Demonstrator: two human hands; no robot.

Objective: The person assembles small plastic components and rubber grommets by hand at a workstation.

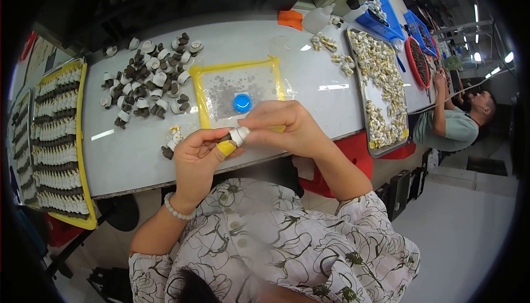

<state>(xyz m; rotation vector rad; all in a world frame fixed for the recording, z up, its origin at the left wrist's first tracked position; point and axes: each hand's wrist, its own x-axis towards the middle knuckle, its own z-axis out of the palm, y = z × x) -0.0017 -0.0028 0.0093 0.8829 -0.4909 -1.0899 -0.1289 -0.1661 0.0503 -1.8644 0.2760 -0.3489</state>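
Before my chest, both hands meet on a small white and dark brown figurine part [239, 135]. My left hand [196, 157] is closed around its brown end; a yellow patch shows at the thumb, and I cannot tell whether it belongs to the part. The fingers of my right hand [290, 129] pinch the white end. Just beyond them, a round blue cap [242, 103] sits on a sheet edged with yellow tape [279, 76]. Beside my left hand lies a white and yellow piece [175, 133] with a brown piece [167, 152].
Loose brown-and-white parts [157, 76] are heaped at left on the white table [215, 38]. Farther left stands a yellow-edged tray [85, 154] of rows of parts. A metal tray [381, 151] holds white-and-yellow pieces at right. Beyond it are a red basket [411, 63] and a seated co-worker [452, 123].
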